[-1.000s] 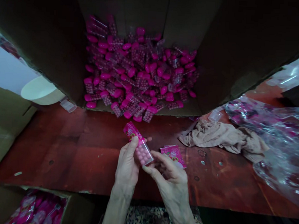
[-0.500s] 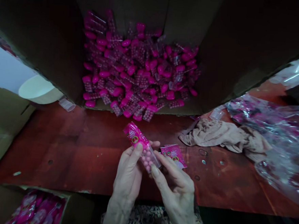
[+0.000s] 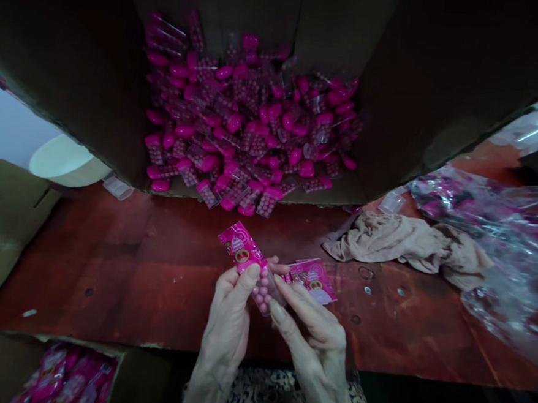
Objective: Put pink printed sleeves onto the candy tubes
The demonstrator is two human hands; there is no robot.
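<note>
A clear container of pink candy balls (image 3: 261, 294) is tilted between my hands above the red table. Over its upper end sits a pink printed sleeve (image 3: 240, 246), which sticks out up and to the left. My left hand (image 3: 231, 312) grips the container, its thumb pressed across the middle where sleeve and balls meet. At the lower right edge, my right hand (image 3: 312, 333) pinches the container between thumb and forefinger. More pink printed sleeves (image 3: 314, 279) lie on the table just beyond my right hand.
A big cardboard box (image 3: 335, 46) on its side holds a heap of pink-capped candy containers (image 3: 251, 126). Right are a crumpled cloth (image 3: 399, 240) and a clear plastic bag (image 3: 514, 255). A white bowl (image 3: 69, 163) stands left; below, a carton (image 3: 4, 361) holds pink packs.
The container and both hands have shifted slightly left. The printed sleeve now faces me more flatly, and more of its print shows.
</note>
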